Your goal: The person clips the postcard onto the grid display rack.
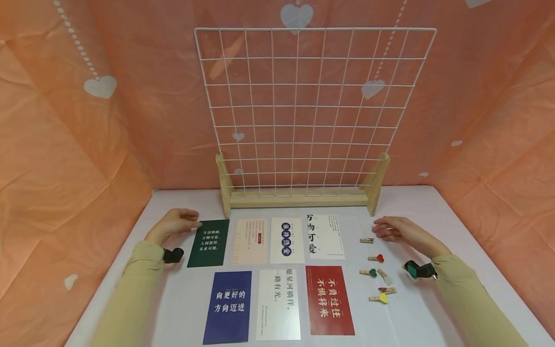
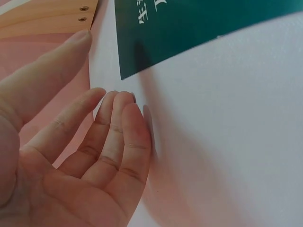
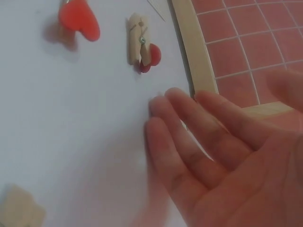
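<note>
My left hand [image 1: 173,224] rests on its side by the green card [image 1: 209,243], fingers loosely bent and holding nothing. In the left wrist view the fingers of that hand [image 2: 130,142] lie just short of the green card's corner [image 2: 189,33]. On the other side, my right hand [image 1: 409,234] has relaxed fingers and nothing in them. Nearest to it lies a small wooden clothespin [image 1: 366,240], which in the right wrist view shows a red heart under it. Below are several more heart clothespins, among them a red one [image 1: 376,258], a green one [image 1: 368,273] and a yellow one [image 1: 378,299].
A white wire grid [image 1: 308,106] stands upright in a wooden base [image 1: 299,200] at the back. Between the hands lie two rows of printed cards, including a blue card [image 1: 227,318], a red card [image 1: 331,325] and a white card [image 1: 266,308]. Orange cloth [image 1: 65,193] surrounds the table.
</note>
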`<state>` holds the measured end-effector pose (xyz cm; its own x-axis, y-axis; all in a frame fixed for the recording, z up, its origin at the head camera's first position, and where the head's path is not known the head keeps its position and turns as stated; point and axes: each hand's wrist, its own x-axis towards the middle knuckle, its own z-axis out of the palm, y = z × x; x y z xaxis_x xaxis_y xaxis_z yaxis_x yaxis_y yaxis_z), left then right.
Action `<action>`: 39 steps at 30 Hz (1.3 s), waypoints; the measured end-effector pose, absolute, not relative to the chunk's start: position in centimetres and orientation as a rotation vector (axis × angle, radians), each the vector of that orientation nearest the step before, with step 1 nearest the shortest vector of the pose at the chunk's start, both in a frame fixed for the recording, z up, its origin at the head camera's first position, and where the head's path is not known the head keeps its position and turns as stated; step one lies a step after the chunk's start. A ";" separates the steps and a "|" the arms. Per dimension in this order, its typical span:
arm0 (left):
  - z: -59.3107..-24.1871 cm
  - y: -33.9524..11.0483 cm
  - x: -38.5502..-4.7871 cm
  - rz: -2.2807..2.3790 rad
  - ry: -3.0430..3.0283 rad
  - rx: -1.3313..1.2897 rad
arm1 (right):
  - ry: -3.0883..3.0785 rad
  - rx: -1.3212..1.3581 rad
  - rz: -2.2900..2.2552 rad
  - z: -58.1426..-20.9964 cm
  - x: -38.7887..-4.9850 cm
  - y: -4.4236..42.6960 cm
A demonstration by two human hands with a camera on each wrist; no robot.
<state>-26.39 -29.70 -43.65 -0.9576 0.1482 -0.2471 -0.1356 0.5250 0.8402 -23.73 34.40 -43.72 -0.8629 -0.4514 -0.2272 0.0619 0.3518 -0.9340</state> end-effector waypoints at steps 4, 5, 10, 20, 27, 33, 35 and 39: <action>-43.8 -29.7 -26.5 1.381 2.493 -0.016 | 2.193 -0.359 -1.498 -43.7 -23.7 34.2; -43.8 -29.7 -26.5 1.373 2.497 -0.018 | 2.201 -0.359 -1.489 -43.7 -23.7 34.1; -43.9 -29.8 -26.7 1.329 2.526 -0.030 | 2.231 -0.362 -1.445 -43.9 -23.9 34.2; -44.0 -29.4 -26.8 1.291 2.589 -0.067 | 2.252 -0.328 -1.413 -44.1 -23.9 34.1; -44.2 -29.3 -26.7 1.322 2.611 -0.069 | 2.243 -0.348 -1.427 -44.1 -23.7 34.0; -44.5 -29.4 -26.8 1.273 2.656 -0.059 | 2.248 -0.363 -1.407 -44.0 -23.6 33.9; -44.6 -29.4 -26.9 1.240 2.670 -0.069 | 2.249 -0.355 -1.401 -44.0 -23.6 33.9; -44.7 -29.4 -27.1 1.220 2.682 -0.092 | 2.253 -0.346 -1.407 -43.8 -23.5 33.8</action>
<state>-27.06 -29.36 -44.74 -0.9794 0.0230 -0.2006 -0.1360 0.6590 0.7397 -23.54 33.80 -43.85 -0.8628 -0.4409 -0.2472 0.0286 0.4457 -0.8947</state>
